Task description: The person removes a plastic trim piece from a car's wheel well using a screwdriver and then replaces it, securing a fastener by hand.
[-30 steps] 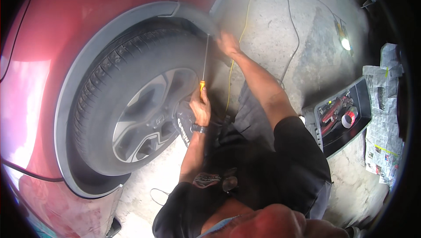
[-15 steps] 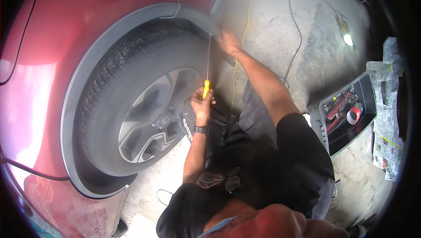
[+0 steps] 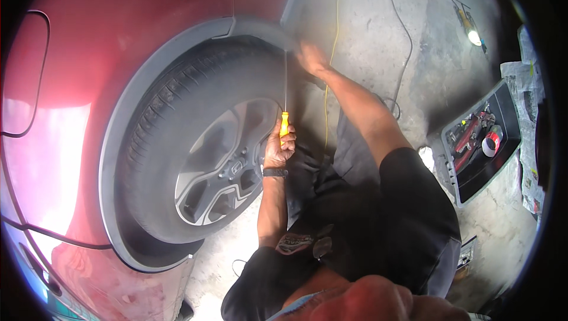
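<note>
Head view: a red car (image 3: 74, 191) has a black wheel (image 3: 152, 149) under gray trim (image 3: 260, 28). The left hand (image 3: 278, 149) is wrapped around a yellow-handled screwdriver (image 3: 284, 123), which points up beside the wheel toward the trim. The right hand (image 3: 312, 59), near the trim's end, is blurry; I cannot tell its grip. Next come a yellow cord (image 3: 335, 34), a bright lamp (image 3: 473, 36) and a tool box (image 3: 477, 184).

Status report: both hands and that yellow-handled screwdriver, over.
Left hand: gripping screwdriver, pointed toward grey plastic wheel-arch trim. Right hand: by the trim's end, contact unclear. Black rubber tyre close beside the screwdriver.
</note>
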